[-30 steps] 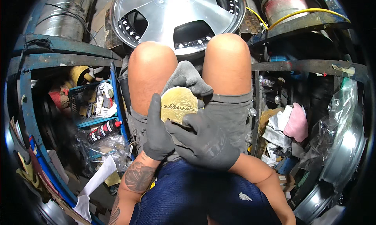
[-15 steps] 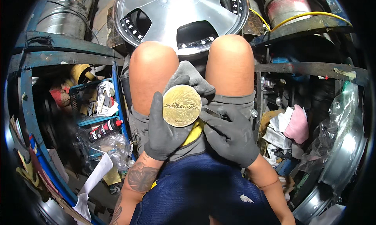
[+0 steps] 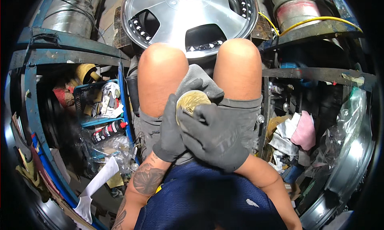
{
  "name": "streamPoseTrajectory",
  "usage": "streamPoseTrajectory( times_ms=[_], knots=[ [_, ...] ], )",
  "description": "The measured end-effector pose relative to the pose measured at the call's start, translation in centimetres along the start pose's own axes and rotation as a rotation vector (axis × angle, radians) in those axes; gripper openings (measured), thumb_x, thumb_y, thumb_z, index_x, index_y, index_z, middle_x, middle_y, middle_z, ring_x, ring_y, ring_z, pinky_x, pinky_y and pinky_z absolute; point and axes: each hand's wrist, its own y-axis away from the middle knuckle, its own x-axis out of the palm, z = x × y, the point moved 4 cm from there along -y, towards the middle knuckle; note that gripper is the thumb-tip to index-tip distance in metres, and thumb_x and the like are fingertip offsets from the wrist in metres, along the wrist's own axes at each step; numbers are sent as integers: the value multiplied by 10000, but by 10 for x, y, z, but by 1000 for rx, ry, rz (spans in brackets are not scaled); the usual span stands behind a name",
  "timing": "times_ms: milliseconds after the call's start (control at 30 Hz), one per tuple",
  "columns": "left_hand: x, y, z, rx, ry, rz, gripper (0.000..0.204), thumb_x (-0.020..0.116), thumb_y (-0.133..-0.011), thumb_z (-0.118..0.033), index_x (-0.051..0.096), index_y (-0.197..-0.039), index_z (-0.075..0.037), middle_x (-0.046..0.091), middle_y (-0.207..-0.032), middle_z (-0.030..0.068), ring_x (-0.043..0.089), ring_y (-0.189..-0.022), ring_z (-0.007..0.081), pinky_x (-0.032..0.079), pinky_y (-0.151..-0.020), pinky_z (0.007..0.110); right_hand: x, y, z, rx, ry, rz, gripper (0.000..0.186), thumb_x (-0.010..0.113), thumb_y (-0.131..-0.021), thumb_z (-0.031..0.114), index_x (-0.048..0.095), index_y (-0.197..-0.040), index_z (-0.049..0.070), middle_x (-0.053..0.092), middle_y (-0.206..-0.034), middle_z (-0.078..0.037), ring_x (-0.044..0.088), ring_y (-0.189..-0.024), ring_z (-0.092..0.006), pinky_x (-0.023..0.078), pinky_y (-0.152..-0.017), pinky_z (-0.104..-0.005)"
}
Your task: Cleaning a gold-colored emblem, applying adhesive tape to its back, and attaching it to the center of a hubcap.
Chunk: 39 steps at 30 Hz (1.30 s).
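While the person sat with knees apart, the gloved left hand [image 3: 173, 130] cupped a round brass-coloured disc [image 3: 191, 102] over the lap, fingers wrapped behind it for support; the gloved right hand [image 3: 214, 136] pressed closed fingers across its face at 5 o'clock, alloy wheel [image 3: 188, 18] at 12.

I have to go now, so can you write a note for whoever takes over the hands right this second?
Left hand: gloved, cupping the round gold disc from the left.
Right hand: gloved, fingers lying over the disc's lower right part.
The disc sits on the lap between the knees, against a grey cloth.
A silver wheel rim lies beyond the knees, untouched.
Done and left: cannot tell from the picture.
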Motion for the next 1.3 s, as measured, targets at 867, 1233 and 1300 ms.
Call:
streamPoseTrajectory(
  times_ms=[867, 1233, 1300],
  knots=[
    [-19, 6, 3, 153, -283, 37, 612, 310, -1093, -468, 501, -1393, 30, 658, -1246, 224, 673, -1131, 303, 538, -1016, 446, -10, 38, -15, -59, 90, 232, 469, 768, -808, 175, 654, -1251, 68, 560, -993, -120, 610, -858, -286, 511, -721, -420],
    [-5, 7, -9, -52, 54, 40, 598, 558, -937, 103, 398, -1510, 44, 660, -1273, 141, 676, -1111, 222, 559, -972, 333, 6, 11, 11, -41, 69, 208, 509, 775, -764, 111, 700, -1268, 103, 559, -887, -102, 583, -773, -269, 497, -679, -378],
    [-6, 6, -5, -21, 105, 107, 616, 614, -907, 97, 418, -1489, 49, 668, -1258, 144, 676, -1120, 206, 558, -973, 326, 5, 31, 4, -83, 10, 195, 507, 771, -780, 108, 697, -1281, 106, 565, -851, -94, 589, -751, -264, 494, -654, -381]
  ],
)
